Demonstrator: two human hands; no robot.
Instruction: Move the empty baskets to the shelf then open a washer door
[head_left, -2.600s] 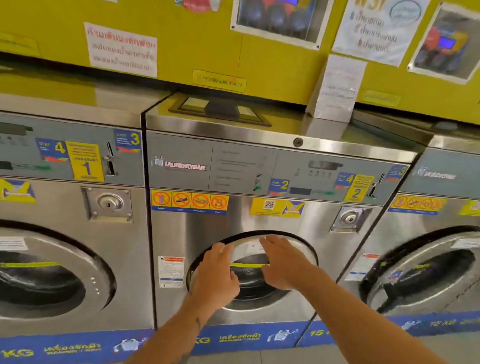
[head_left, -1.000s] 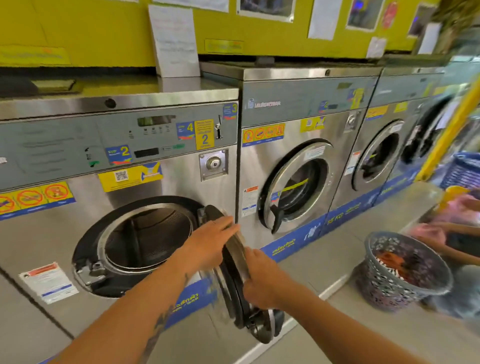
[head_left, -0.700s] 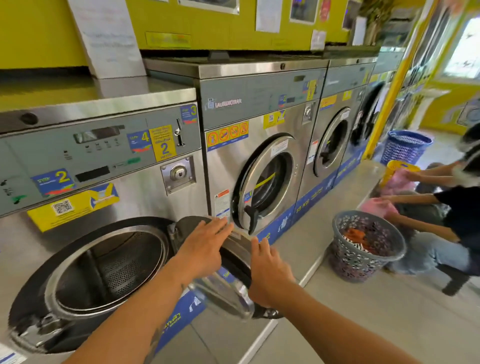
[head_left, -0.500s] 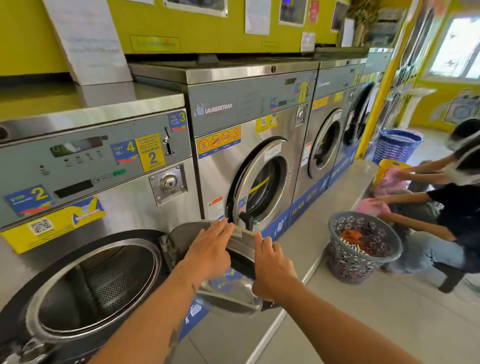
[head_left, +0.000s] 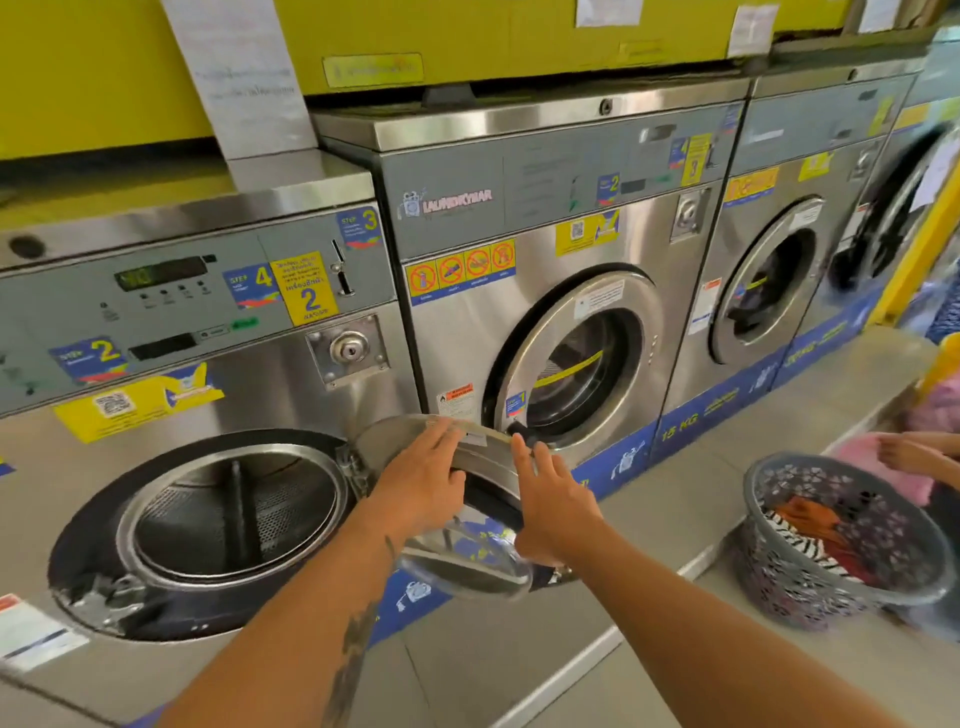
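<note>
Round steel-rimmed glass washer door (head_left: 467, 499) has swung fully out from the drum since earlier, my left hand (head_left: 421, 486) and right hand (head_left: 550, 499) flat on it, unclenched; looks heavy, stiff — I'd push at the rim.

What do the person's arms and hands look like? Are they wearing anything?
Both arms are bare up to where the picture ends: no sleeves show. The left hand and right hand wear no gloves, and no rings, watch or bracelet can be seen. The left forearm carries dark tattoo marks, a small one near the wrist and a longer one further up.
</note>
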